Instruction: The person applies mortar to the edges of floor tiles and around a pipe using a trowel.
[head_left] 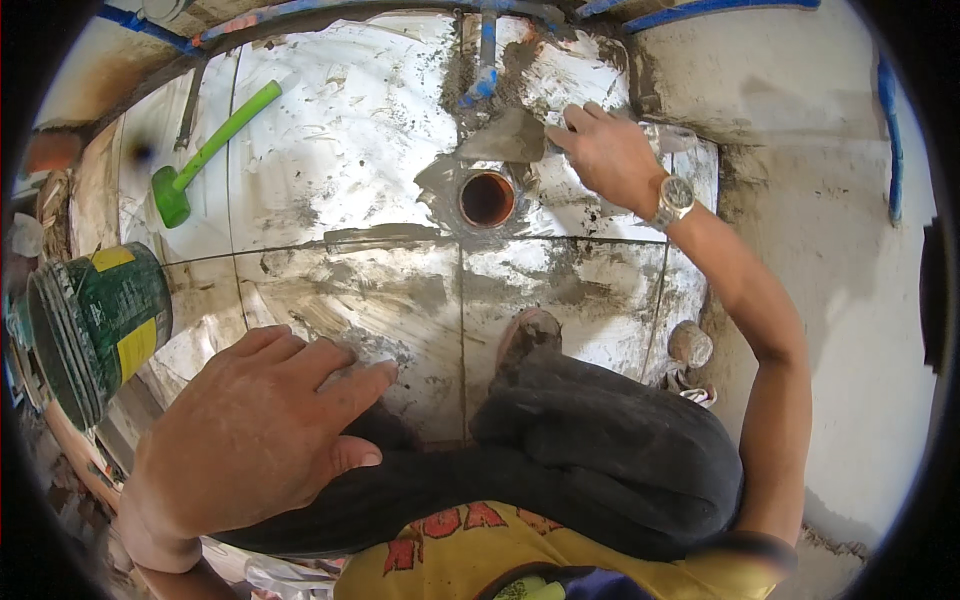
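My right hand [612, 162], with a watch on its wrist, is closed around the handle of a trowel. The pointed grey trowel blade [508, 137] lies low over the mortar-smeared white tiles, just beyond a round orange-brown pipe opening [487, 199] set in the floor. Grey mortar [433, 190] rings the pipe. Most of the trowel's handle is hidden by my fingers. Above my bent leg at the lower left, my left hand [265, 430] holds nothing, its fingers stretched and thumb apart.
A green mallet [200, 160] lies on the tiles at the far left. Below it, a dark green bucket [105, 325] is tipped on its side. Blue pipes [487, 60] run along the far wall. A plastered wall [810, 220] bounds the right, near a small round lump [690, 344].
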